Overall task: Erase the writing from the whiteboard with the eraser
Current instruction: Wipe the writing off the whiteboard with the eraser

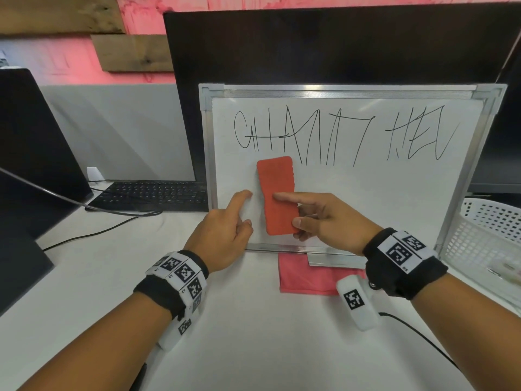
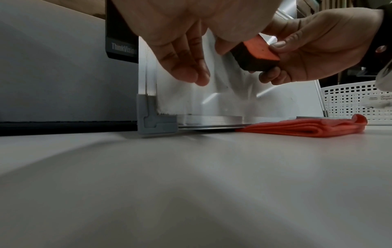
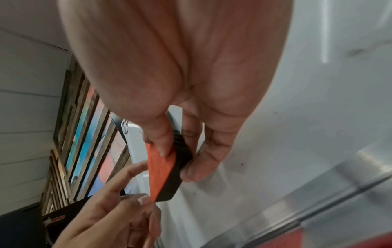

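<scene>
While your right hand [image 1: 324, 218] is pinching the eraser [image 1: 277, 193] between thumb and fingers near its lower end, you are holding its dark felt side toward the whiteboard [image 1: 366, 198], orange back facing you, in the lower left part of the board just under the writing [image 1: 338, 134]. Whether the felt is touching the surface cannot be told. Your left hand [image 1: 225, 230] is gripping nothing: its fingers are lying relaxed and apart, the index finger reaching toward the board just left of the eraser. The black writing is running across the upper half of the board, untouched. The whiteboard is standing upright on the white worktop [image 1: 253, 334], leaning against a dark monitor [image 1: 310, 46]. A folded red cloth [image 1: 304, 275] is lying at the board's foot, a white basket [image 1: 485, 235] is sitting to the right, and a keyboard [image 1: 152, 194] to the left.
</scene>
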